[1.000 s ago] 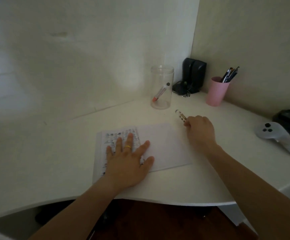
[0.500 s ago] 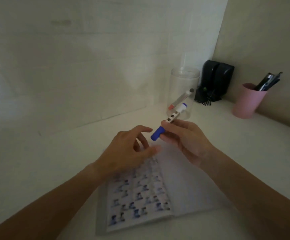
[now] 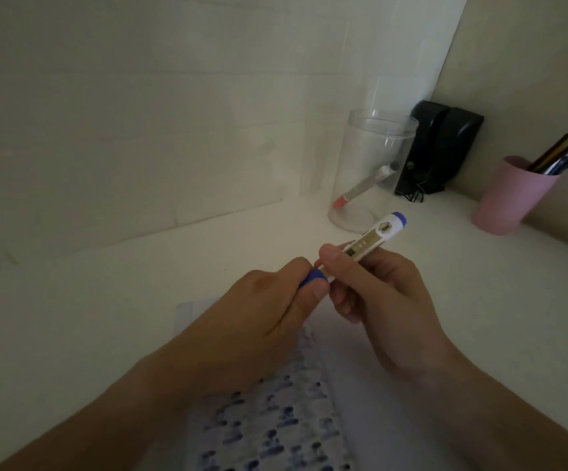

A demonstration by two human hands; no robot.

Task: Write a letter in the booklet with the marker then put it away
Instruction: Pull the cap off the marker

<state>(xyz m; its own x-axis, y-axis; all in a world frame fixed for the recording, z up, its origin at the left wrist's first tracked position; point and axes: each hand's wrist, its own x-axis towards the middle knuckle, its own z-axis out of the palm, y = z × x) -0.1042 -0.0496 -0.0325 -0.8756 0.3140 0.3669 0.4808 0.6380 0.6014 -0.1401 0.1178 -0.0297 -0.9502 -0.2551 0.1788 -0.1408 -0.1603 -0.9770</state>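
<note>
The marker [image 3: 366,244] is a short, round white plastic barrel with a tan label and a blue end plug, held up above the surface [image 3: 89,317] and tilted so its plugged end points up and to the right. Its blue cap [image 3: 311,279] sits at the lower left end. The right hand [image 3: 381,300] wraps the barrel, thumb on top and fingers curled beneath. The left hand [image 3: 262,314] closes on the cap, thumb and fingertips pinching the smooth blue plastic; the two hands touch at the thumbs. Whether the cap is seated or partly off cannot be told.

Below the hands lies the booklet [image 3: 276,426], flat and open on the surface, its left page covered in rows of small blurred blue marks, its right page pale and plain.

The surface is smooth, matt and white. Beyond the marker stands a clear cylindrical jar [image 3: 371,171], upright, with a slim pen [image 3: 360,188] leaning inside, orange tip down. Just behind the jar, in the corner, is a black glossy boxy device [image 3: 445,144]. Well to the right stands a matt pink cup [image 3: 510,198], tapered and round, holding a bunch of dark pens [image 3: 561,154].
</note>
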